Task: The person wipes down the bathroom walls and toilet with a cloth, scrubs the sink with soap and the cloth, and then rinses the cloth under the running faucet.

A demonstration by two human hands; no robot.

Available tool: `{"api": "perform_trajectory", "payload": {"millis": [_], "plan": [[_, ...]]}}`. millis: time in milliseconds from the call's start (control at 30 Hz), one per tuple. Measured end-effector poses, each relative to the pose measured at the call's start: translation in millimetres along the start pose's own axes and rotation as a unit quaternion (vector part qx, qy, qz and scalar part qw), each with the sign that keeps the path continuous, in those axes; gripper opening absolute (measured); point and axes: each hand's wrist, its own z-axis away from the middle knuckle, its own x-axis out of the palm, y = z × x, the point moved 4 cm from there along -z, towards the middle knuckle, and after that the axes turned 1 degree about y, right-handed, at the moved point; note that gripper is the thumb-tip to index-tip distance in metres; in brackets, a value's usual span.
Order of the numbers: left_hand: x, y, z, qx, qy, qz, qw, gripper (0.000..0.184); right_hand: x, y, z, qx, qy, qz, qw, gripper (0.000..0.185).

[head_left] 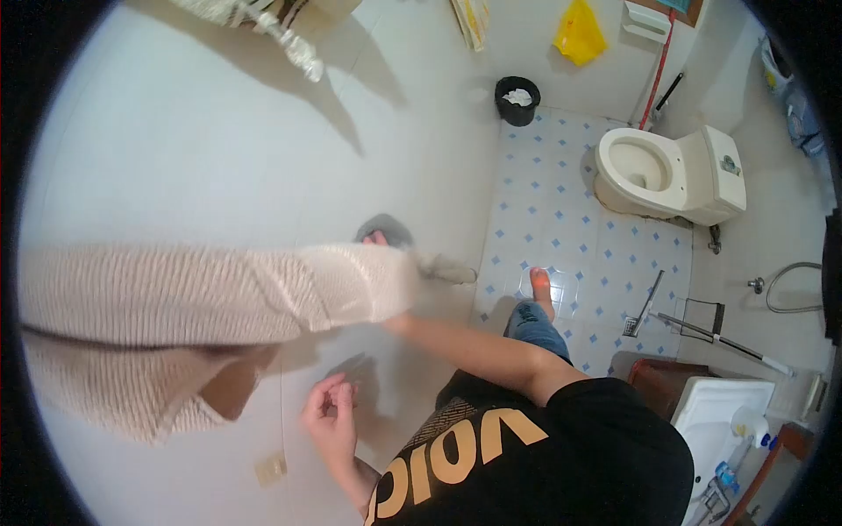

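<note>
A beige ribbed-knit garment [175, 294], perhaps a sweater, stretches across the left half of the view and sags below in a fold. My right hand [375, 238] is mostly covered by its right end; only fingertips show above the cloth, and the fingers seem to be wrapped round it. Below the cloth, my left hand [329, 416] is raised with its fingers curled in towards the thumb. Nothing shows in it, and it is apart from the garment. A pale, blurred length [447, 267] shows just right of the garment's end.
Beside a pale wall [430, 123] stands a black waste bin [517, 101] with paper in it. A toilet [671, 175] is at the upper right, a washbasin [710, 421] at the lower right. A squeegee-like tool [728, 344] lies near a blue-patterned floor [561, 210].
</note>
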Motion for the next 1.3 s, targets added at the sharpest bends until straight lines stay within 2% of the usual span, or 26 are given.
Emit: {"api": "perform_trajectory", "payload": {"millis": [67,100,200,267,300,367,400,433,500,533,600,667,700,767,833,900,967,1000,1067,1100,1167,1300], "plan": [[16,9,-14,0.004,-0.017,-0.012,1.000,0.011,-10,-15,-17,0.072,-0.068,0.080,0.992,0.054],[23,11,-18,0.004,-0.014,-0.009,1.000,0.011,-14,-12,-26,0.069,-0.071,0.080,0.992,0.054],[46,3,-40,0.002,-0.021,0.010,1.000,0.015,-26,-13,-73,0.016,-0.057,-0.030,0.998,0.051],[57,-8,-48,0.098,0.090,-0.079,0.988,0.020,-34,-4,-110,-0.011,-0.047,-0.019,0.999,0.051],[67,9,-60,0.098,0.095,-0.081,0.987,0.020,-39,-2,-135,-0.031,-0.029,-0.009,0.999,0.051],[96,32,-79,-0.066,-0.034,0.067,0.995,0.024,-54,9,-182,0.000,-0.026,-0.026,0.999,0.054],[111,50,-91,-0.038,0.001,0.007,0.999,0.019,-63,14,-206,0.015,-0.022,-0.022,0.999,0.055],[119,63,-101,-0.034,0.005,0.001,0.999,0.019,-71,28,-227,0.001,-0.010,-0.005,1.000,0.055],[131,86,-120,0.024,-0.028,-0.049,0.998,0.014,-82,58,-260,-0.008,0.004,0.008,1.000,0.056],[138,99,-127,0.062,-0.009,-0.049,0.997,0.010,-90,74,-272,0.010,0.025,0.023,0.999,0.056],[144,115,-137,0.057,0.002,-0.067,0.996,0.010,-100,103,-283,0.029,0.042,0.034,0.998,0.057],[146,122,-150,0.046,0.013,-0.082,0.995,0.012,-105,142,-283,0.190,0.078,0.046,0.978,0.058],[146,120,-154,0.045,0.018,-0.085,0.995,0.012,-103,144,-280,0.191,0.074,0.043,0.978,0.058],[143,111,-153,0.021,0.049,-0.052,0.997,0.013,-104,151,-251,0.281,0.086,0.032,0.955,0.058],[139,106,-157,0.000,0.054,-0.055,0.997,0.014,-97,130,-230,0.264,0.059,0.011,0.963,0.058],[140,107,-161,-0.019,0.054,-0.060,0.997,0.014,-92,90,-220,0.152,0.021,0.006,0.988,0.057],[143,112,-162,-0.022,0.066,-0.050,0.996,0.014,-87,58,-225,0.074,-0.009,-0.065,0.995,0.053],[143,112,-162,-0.023,0.063,-0.052,0.996,0.014,-90,47,-234,0.076,-0.006,-0.064,0.995,0.053],[143,111,-164,-0.027,0.070,-0.074,0.994,0.014,-91,25,-262,-0.037,-0.035,-0.040,0.998,0.049],[144,111,-164,-0.027,0.068,-0.075,0.994,0.014,-92,26,-276,-0.035,-0.033,-0.040,0.998,0.049],[144,110,-162,-0.038,0.100,-0.091,0.990,0.014,-93,29,-305,-0.099,-0.014,-0.023,0.995,0.046],[149,114,-163,-0.050,0.119,-0.113,0.985,0.014,-110,73,-351,-0.047,0.055,-0.031,0.997,0.049]]}}
